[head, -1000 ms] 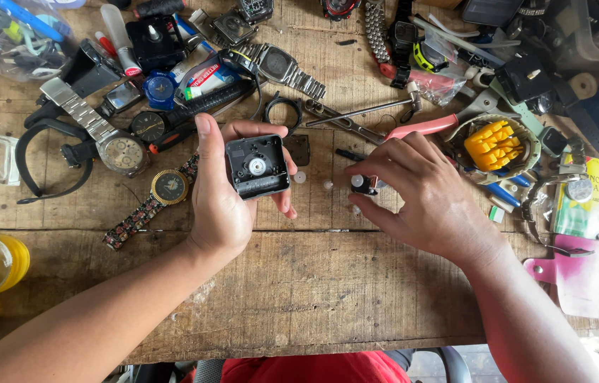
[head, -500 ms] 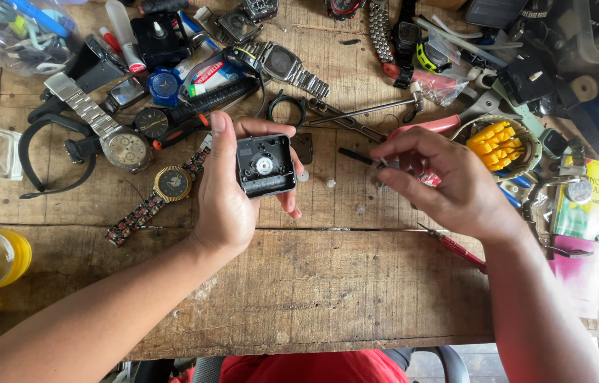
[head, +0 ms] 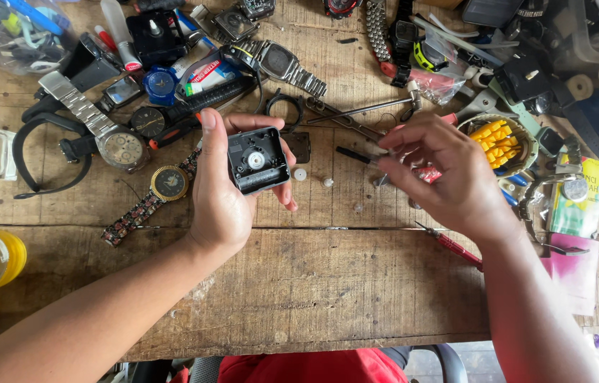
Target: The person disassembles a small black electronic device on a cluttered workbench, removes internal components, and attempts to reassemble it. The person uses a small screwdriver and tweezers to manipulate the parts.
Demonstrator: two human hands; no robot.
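Hands are working over a crowded wooden tabletop [head: 356, 298]. I'm cradling a small black square clock movement [head: 258, 160] in my left hand [head: 225, 191], thumb along its left edge, fingers wrapping underneath and up its right side, so it's sitting just above the boards near the middle. Its face with the pale round hub is pointing up at me. My right hand [head: 448, 177] is pinching a thin dark tool [head: 357, 155] between thumb and fingertips, tip aiming left toward the movement but well short of touching it.

I'm judging the movement as light, rigid plastic, smooth on its flat faces and likely delicate around the central hub, so gripping by the side edges, as I'm doing, looks safest. The tool looks slender and easy to roll, so a firm pinch near its thicker end suits it.

Two small white bits [head: 300, 174] are lying just right of the movement. A gold-faced watch [head: 170, 183] is resting left of my wrist, and a red screwdriver [head: 453, 246] is lying near my right forearm.
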